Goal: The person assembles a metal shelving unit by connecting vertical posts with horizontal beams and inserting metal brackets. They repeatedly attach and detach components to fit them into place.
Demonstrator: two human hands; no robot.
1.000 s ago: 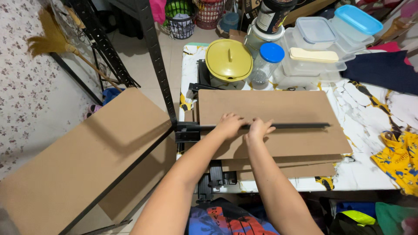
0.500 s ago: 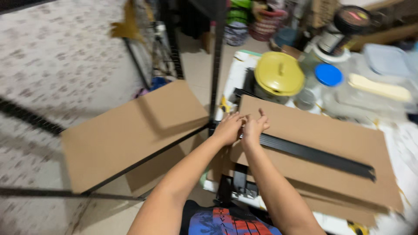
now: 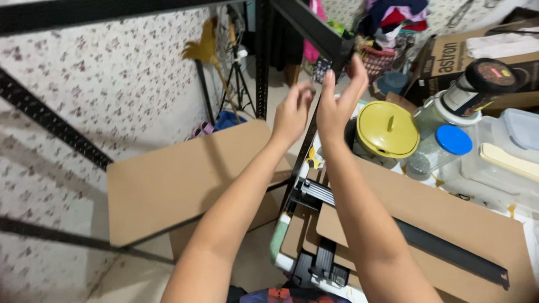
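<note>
**Both hands raised to the corner of a black metal rack**

Both of the person's arms reached up and forward from the bottom of the view. The left hand (image 3: 292, 112) was held just beside a black metal upright (image 3: 306, 151) of a shelving rack, its fingers curled loosely inward; whether they pinched something small could not be told, as the hand was blurred. The right hand (image 3: 339, 98) was lifted a little higher, palm turned toward the left hand, fingers spread and straight, its fingertips close under the end of a black metal beam (image 3: 314, 28) that slanted across the top of the view. Whether either hand touched the metal could not be told. The two hands stood close to one another with the upright between them, near the corner where it met the beam.

Below the left arm a brown fibreboard shelf panel (image 3: 179, 179) lay tilted on the rack frame, with a second brown board partly showing beneath it. To the right, on the bench (image 3: 522, 216), another large brown board (image 3: 443, 219) lay flat, and a long black metal strip (image 3: 449, 252) rested across it at a slant. Behind that board stood a yellow lidded pot (image 3: 387, 129), a clear jar with a blue lid (image 3: 443, 148), a blender jug with a black lid (image 3: 466, 95) and clear plastic containers (image 3: 505, 163). A cardboard box (image 3: 449, 62) stood farther back. On the floor by the flower-patterned wall (image 3: 112, 78) leaned a yellow feather duster (image 3: 205, 50).
</note>
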